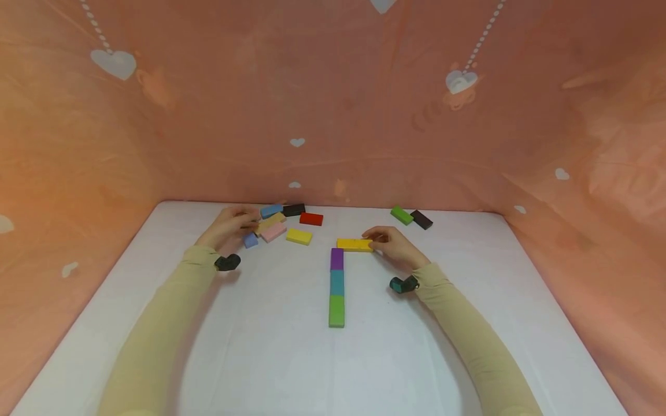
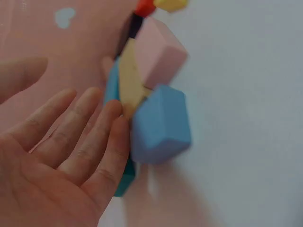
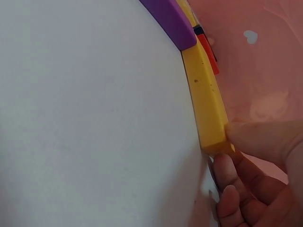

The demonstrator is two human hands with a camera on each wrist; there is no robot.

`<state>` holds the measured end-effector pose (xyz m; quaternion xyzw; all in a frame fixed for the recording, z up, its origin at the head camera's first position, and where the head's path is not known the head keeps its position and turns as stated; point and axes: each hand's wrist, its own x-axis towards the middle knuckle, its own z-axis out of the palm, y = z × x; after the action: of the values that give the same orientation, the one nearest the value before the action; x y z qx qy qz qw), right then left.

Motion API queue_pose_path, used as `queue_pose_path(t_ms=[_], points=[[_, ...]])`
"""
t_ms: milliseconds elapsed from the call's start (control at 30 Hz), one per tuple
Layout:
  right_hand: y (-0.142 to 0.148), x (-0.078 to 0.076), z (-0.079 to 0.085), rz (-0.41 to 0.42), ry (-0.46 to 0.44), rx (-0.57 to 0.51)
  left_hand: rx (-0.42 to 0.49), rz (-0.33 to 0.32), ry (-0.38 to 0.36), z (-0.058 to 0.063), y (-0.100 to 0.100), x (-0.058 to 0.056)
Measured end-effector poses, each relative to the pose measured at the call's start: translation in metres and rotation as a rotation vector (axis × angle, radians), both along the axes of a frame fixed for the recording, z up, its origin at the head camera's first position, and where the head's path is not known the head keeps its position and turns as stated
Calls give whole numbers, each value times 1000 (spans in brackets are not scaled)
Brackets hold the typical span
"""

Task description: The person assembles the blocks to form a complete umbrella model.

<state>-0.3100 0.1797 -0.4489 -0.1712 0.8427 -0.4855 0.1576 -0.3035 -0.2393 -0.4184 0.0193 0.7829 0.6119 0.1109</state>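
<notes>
My right hand (image 1: 395,247) pinches the right end of an orange-yellow block (image 1: 354,245), thumb at its side in the right wrist view. That block lies crosswise at the far end of a lengthwise row: purple (image 1: 337,259), turquoise (image 1: 337,282) and green (image 1: 336,312) blocks. My left hand (image 1: 229,226) is beside a loose cluster at the back left, its fingers extended in the left wrist view. Near those fingers are a blue-violet block (image 2: 163,125), a tan block (image 2: 130,78), a pink block (image 2: 161,52) and a partly hidden teal block (image 2: 125,182).
Behind the cluster lie a light-blue block (image 1: 271,211) and a black block (image 1: 294,210). A red block (image 1: 311,219) and a yellow block (image 1: 299,236) are to its right. Another green block (image 1: 402,215) and a dark block (image 1: 421,219) lie back right. Pink cloth (image 1: 333,115) surrounds the white table (image 1: 281,346).
</notes>
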Motion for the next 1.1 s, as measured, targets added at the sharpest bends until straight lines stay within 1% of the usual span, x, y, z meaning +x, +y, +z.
queue_pose_path(t_ms=[100, 233, 300, 367, 600, 700, 833, 933, 1100], points=[[0, 0, 0, -1, 2, 10, -38, -12, 10, -5, -1, -2], [0, -1, -1, 4, 19, 11, -69, -16, 50, -9, -1, -4], [0, -1, -1, 2, 14, 4, -85, -29, 82, -10, -1, -3], [0, -1, -2, -3, 0, -3, -102, -40, 95, -11, -2, -3], [-1, 0, -2, -8, -19, -14, -174, -79, 151, -20, -1, -8], [-1, 0, -2, -9, -23, -20, -176, -76, 150, -22, 0, -8], [-1, 0, -3, -16, -30, -16, -169, -65, 127, -21, 1, -9], [0, -1, -3, -19, -32, -15, -178, -84, 124, -20, 0, -9], [0, -1, -4, -28, -45, -28, -160, -109, 133, -18, 0, -7]])
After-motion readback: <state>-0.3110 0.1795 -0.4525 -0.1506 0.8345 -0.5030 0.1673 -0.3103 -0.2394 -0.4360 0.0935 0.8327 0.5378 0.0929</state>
